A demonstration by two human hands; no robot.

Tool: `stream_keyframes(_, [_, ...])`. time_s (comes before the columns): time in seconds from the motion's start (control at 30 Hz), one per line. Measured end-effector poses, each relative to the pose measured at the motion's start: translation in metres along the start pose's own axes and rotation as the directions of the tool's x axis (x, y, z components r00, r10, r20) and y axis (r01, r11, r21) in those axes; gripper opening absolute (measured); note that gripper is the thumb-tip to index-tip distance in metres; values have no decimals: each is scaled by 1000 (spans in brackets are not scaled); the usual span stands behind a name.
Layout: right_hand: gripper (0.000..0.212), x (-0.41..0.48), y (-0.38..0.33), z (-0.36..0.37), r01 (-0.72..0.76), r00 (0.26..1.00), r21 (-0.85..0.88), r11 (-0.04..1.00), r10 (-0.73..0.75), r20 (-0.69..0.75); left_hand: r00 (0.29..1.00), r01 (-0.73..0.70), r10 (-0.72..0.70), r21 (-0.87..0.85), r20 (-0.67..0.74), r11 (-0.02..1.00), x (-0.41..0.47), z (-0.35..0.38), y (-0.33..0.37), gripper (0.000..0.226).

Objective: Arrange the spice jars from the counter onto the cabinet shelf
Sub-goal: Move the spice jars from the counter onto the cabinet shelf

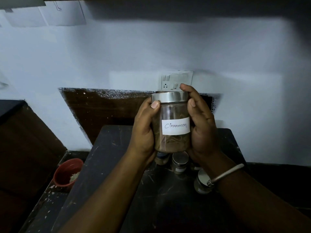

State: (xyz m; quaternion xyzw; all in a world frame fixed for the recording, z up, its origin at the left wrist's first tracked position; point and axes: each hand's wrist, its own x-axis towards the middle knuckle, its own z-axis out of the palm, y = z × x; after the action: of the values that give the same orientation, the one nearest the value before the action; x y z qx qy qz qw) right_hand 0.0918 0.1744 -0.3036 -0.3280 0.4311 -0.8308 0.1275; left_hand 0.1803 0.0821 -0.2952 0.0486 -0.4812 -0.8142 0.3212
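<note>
Cinnamon in hand: a clear glass cinnamon jar [170, 113], capped with a brushed-metal lid [169, 97] and wearing a white label [175, 126] handwritten "Cinnamon", is held upright in mid-air above a dark, scuffed counter [117, 165], with brown bark pieces showing through the glass in its lower half. Three smaller spice jars with metal lids stand on the counter beneath it. The half-hidden jar [162, 158] sits at the cinnamon jar's seven o'clock, mostly covered by the left wrist. The centre jar [179, 161] is at six o'clock, and the wrist-side jar [201, 181] is at five o'clock, partly behind a metal bangle [225, 174] on the right wrist. A red pot [67, 172] holding something pale stands beyond the counter's edge, at eight o'clock in the frame. A switch plate [176, 79] is on the pale wall [117, 56] at the jar's twelve o'clock, its lower corner overlapped by fingertips. The left hand [144, 130] cups the glass at nine o'clock, thumb pressed just under the lid. The right hand [202, 125] grips at three o'clock, thumb on the glass and fingers curled behind the lid. The jar sits between both palms, clear of the counter.
</note>
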Motion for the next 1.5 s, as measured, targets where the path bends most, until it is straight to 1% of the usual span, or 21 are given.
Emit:
stream_keyframes(0.07, [36, -1, -3, -1, 18, 1000, -4, 1000, -18, -3, 1000, -19, 19, -2, 11, 1000, -1, 6, 2, 55])
stream_keyframes(0.17, [41, -2, -7, -2, 49, 999, 9, 999, -49, -2, 999, -30, 30, -16, 12, 999, -2, 12, 2, 71])
stream_keyframes(0.23, [43, -2, -11, -3, 59, 998, 25, 998, -59, -4, 999, -35, 35, -36, 20, 999, -2, 14, 0, 75])
stream_keyframes(0.4, [40, -2, -19, -5, 63, 996, 65, 996, -67, 61, 1000, -5, 7, -72, 24, 997, -2, 20, -2, 63])
stream_keyframes(0.53, [43, -3, -24, -6, 37, 998, 63, 997, -41, 56, 1000, -10, 11, -70, 22, 997, -3, 24, -2, 56])
stream_keyframes(0.67, [43, -4, -28, -6, 14, 999, 50, 999, -16, 43, 1000, -7, 7, -87, 9, 996, -4, 29, -1, 67])
stream_keyframes(0.77, [40, -3, -29, -8, 9, 1000, 21, 1000, -9, 18, 1000, -16, 17, -97, 12, 995, -4, 29, -2, 71])
stream_keyframes(0.87, [41, -3, -31, -8, 2, 1000, -9, 1000, -2, 5, 1000, 3, -3, -121, -3, 993, -4, 31, -3, 76])
stream_keyframes(1.0, [41, -4, -33, -7, -5, 1000, -15, 1000, 5, 12, 1000, 8, -5, -112, 29, 994, -3, 29, -5, 47])
stream_keyframes(1.17, [42, -4, -36, -6, -16, 1000, -23, 1000, 16, 19, 997, 48, -37, -150, 72, 988, -3, 29, -4, 41])
stream_keyframes(1.27, [42, -4, -38, -6, -9, 1000, -29, 1000, 10, 26, 996, 48, -36, -154, 79, 987, -4, 30, 0, 43])
stream_keyframes(1.37, [42, -5, -38, -5, -4, 1000, -32, 999, 5, 22, 997, 8, 2, -131, 73, 991, -4, 31, 1, 59])
stream_keyframes(1.5, [43, -5, -38, -4, -8, 1000, -28, 1000, 8, 12, 998, 39, -29, -159, 62, 986, -3, 31, 2, 61])
